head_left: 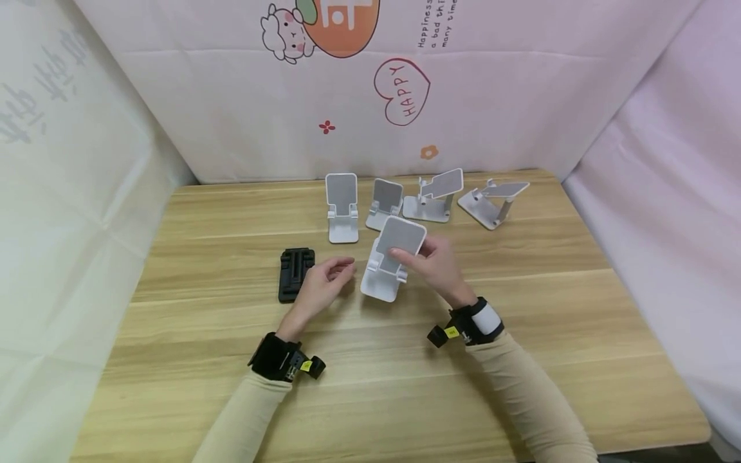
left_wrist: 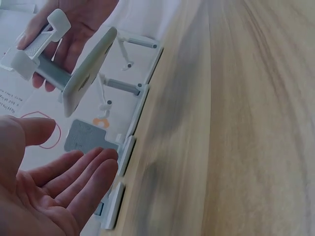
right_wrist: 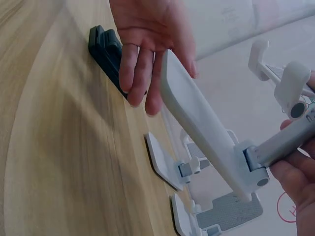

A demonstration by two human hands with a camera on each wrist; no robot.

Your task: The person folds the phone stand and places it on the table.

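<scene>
A white phone stand (head_left: 379, 284) with a grey pad is unfolded and held above the table by my right hand (head_left: 435, 267). The right thumb lies on the pad, while the other fingers go behind the top plate. In the right wrist view, the stand's base plate (right_wrist: 202, 123) hangs tilted, clear of the wood. My left hand (head_left: 324, 283) is apart from the stand, its fingers extended and holding nothing; the left wrist view shows its palm (left_wrist: 54, 201) facing up. A folded black phone stand (head_left: 293, 273) lies on the table, partly behind the left hand.
Along the back of the wooden table (head_left: 231, 334) stand several more white phone stands, from an upright one (head_left: 343, 195) to a tilted one (head_left: 486, 209) at the right. A printed white cloth (head_left: 498, 109) hangs behind the table's back edge.
</scene>
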